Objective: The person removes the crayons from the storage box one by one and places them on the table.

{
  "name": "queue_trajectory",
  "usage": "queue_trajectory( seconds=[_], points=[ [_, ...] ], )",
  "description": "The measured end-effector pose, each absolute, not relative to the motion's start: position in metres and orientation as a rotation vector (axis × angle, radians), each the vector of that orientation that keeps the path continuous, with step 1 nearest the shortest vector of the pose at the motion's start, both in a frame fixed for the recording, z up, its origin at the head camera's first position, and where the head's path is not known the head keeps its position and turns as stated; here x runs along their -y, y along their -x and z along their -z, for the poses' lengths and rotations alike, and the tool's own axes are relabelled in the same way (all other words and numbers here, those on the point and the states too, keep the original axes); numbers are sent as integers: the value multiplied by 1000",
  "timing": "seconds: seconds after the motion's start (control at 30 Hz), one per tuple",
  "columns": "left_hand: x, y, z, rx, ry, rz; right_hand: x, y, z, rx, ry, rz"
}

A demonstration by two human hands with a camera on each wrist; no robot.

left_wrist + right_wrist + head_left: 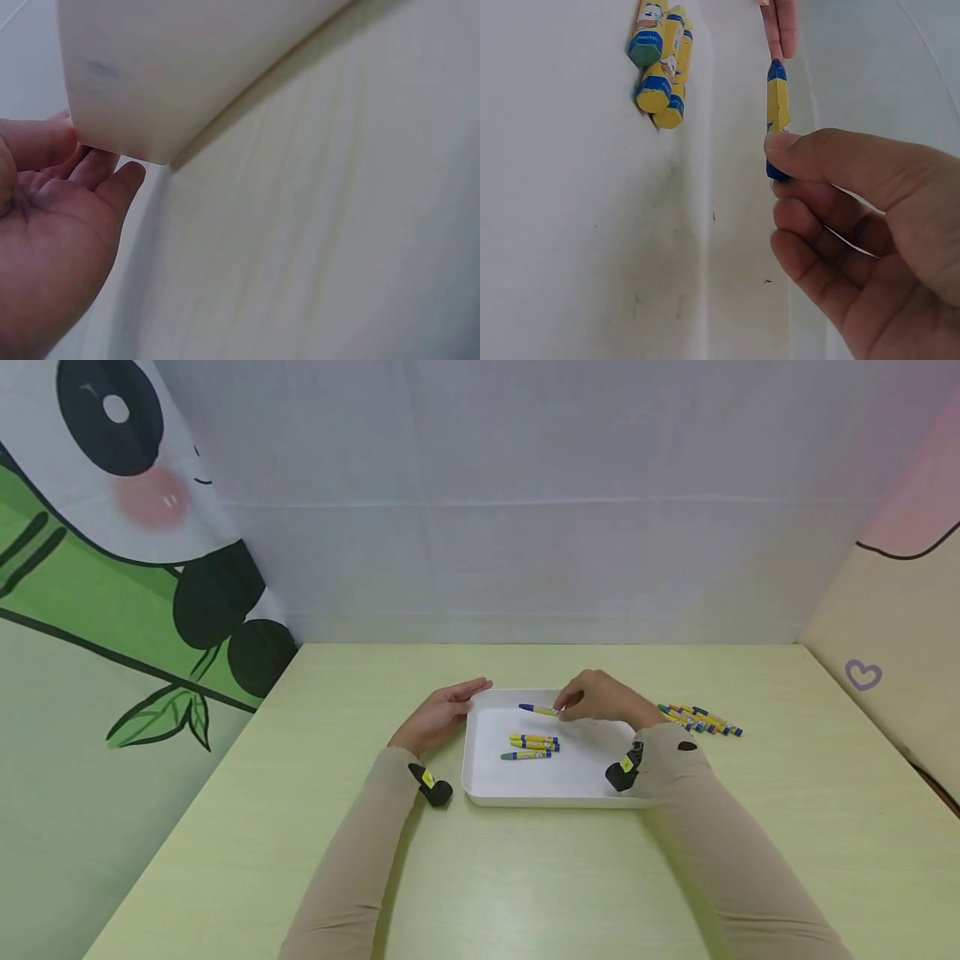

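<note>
My right hand (596, 695) is pinching a blue-tipped crayon (538, 710) over the white plastic-looking tray (577, 774), mid-placement I reckon, so next I'd ease off near the hexagonal crayons (534, 747) left of it, left hand (437, 717) straight-fingered at the rim, wrapped spares (701, 719) rightward on the worktop (525, 877).

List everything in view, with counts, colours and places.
Table: one, pale yellow, lower half
Tray: one, white, on table
Loose crayons: three, yellow and blue, in tray
Held crayon: one, yellow, blue tip, over tray
Crayon pile: count unclear, mostly yellow, right of tray
Backdrop: one, grey, behind table
Side panels: two, multicoloured, left and right
Sleeves: two, beige, lower frame
Wrist devices: two, black, at sleeve ends
Left hand: one, at tray's far left corner
Right hand: one, pinching held crayon
</note>
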State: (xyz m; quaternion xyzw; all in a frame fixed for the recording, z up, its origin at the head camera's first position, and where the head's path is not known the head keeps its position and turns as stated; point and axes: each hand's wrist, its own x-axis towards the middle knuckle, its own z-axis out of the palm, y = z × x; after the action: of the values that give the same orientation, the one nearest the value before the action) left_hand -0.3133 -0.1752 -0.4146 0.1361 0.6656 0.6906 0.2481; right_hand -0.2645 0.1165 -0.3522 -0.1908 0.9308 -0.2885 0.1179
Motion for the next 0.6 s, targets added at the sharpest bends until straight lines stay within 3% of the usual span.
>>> queue_trajectory(
  seconds=[0.6],
  points=[
    [173, 313, 415, -1825, -383, -1880, -157, 253, 335, -2773, 512, 911]
  ],
)
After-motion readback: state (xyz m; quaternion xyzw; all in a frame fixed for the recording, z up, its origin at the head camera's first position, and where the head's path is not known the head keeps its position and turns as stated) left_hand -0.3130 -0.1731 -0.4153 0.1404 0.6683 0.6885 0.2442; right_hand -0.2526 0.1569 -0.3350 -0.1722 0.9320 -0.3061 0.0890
